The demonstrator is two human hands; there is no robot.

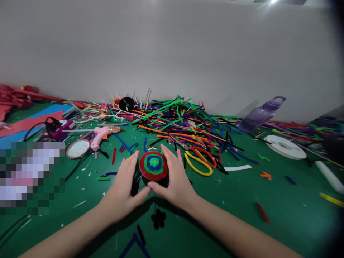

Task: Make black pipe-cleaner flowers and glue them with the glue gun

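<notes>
A round disc of coiled pipe cleaners (153,172) with a red outer ring and green and blue rings inside is between my two hands. My left hand (125,182) curves round its left side, thumb at the near edge. My right hand (174,175) wraps the right side, its thumb close to the left thumb. What lies under the disc is dark and partly hidden. Just right of my right hand lie scissors with yellow and red handles (199,168). A black flower shape (158,219) rests on the green table nearer to me.
A tangled heap of coloured pipe cleaners (177,114) spreads along the wall. On the left are a pink glue gun (100,138), a round white-centred dish (78,148) and a purple power block (59,129). A purple bottle (259,116) and a white ring (295,153) stand right.
</notes>
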